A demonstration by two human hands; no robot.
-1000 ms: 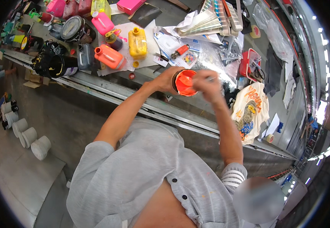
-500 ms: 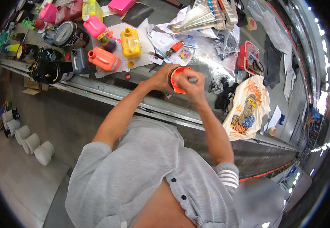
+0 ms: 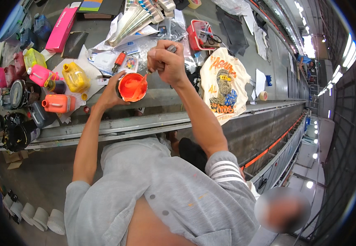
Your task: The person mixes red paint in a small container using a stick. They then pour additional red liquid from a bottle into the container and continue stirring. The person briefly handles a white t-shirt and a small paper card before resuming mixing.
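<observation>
Over the table (image 3: 277,78), the left hand (image 3: 111,93) is holding a tub (image 3: 134,101), its fingers partly hiding behind it, while the right hand (image 3: 166,61) is gripping a tool (image 3: 172,48), covering most of the handle.

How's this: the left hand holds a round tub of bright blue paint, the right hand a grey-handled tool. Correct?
Not quite: the head view shows bright orange paint, not blue. The left hand does hold the round tub, and the right hand the grey-handled tool.

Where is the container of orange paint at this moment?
In the head view, the container is left of centre, held in the left hand, below-left of the right hand.
</observation>
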